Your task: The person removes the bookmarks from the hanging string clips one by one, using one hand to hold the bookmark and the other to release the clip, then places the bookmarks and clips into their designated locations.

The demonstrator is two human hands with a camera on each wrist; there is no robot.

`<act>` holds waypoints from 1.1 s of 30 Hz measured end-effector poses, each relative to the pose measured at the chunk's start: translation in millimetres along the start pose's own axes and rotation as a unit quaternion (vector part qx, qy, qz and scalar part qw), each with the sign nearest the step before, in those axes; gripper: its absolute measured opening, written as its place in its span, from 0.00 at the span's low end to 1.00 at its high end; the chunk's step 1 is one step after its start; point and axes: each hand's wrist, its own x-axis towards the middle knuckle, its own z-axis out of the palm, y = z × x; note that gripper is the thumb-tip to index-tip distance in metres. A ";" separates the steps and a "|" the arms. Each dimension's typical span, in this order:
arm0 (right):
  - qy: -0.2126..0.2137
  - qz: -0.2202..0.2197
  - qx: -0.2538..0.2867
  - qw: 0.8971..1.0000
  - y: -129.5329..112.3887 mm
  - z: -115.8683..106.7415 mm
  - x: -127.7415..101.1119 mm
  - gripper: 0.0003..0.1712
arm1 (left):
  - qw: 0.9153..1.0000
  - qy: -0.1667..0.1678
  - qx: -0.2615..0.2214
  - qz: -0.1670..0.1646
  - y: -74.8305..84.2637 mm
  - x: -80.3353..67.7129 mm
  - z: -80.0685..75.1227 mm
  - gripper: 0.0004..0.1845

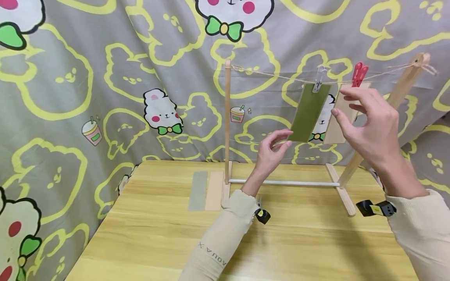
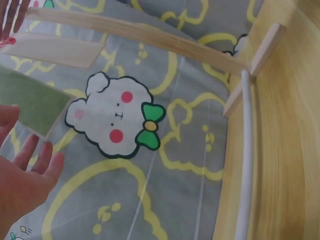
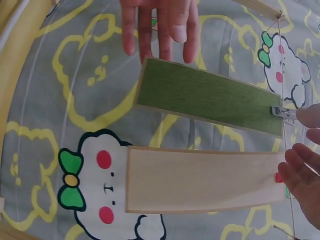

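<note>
A green strip (image 1: 309, 113) hangs from a string (image 1: 274, 74) by a clear clip (image 1: 318, 80). Beside it a beige strip (image 1: 332, 132) hangs under a red clip (image 1: 359, 74). My left hand (image 1: 275, 146) hovers at the green strip's lower end with relaxed fingers, holding nothing. My right hand (image 1: 365, 113) is spread open in front of the beige strip, its fingertips just below the red clip. The right wrist view shows the green strip (image 3: 210, 97), beige strip (image 3: 200, 180), clear clip (image 3: 282, 112) and both hands' fingers (image 3: 160, 25). In the left wrist view my palm (image 2: 25, 175) is open beside the green strip (image 2: 30, 102).
The string runs between two posts of a wooden rack (image 1: 227, 117) joined by a white bar (image 1: 281, 182) on a wooden table (image 1: 299, 242). A grey strip (image 1: 198, 190) and a beige strip (image 1: 214, 190) lie flat left of the rack. Patterned cloth hangs behind.
</note>
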 end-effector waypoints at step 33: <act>-0.141 0.006 -0.053 0.989 -7.9 11.5 61.9 0.25 | 1.000 0.009 -0.010 -0.008 10.9 16.1 10.6 0.12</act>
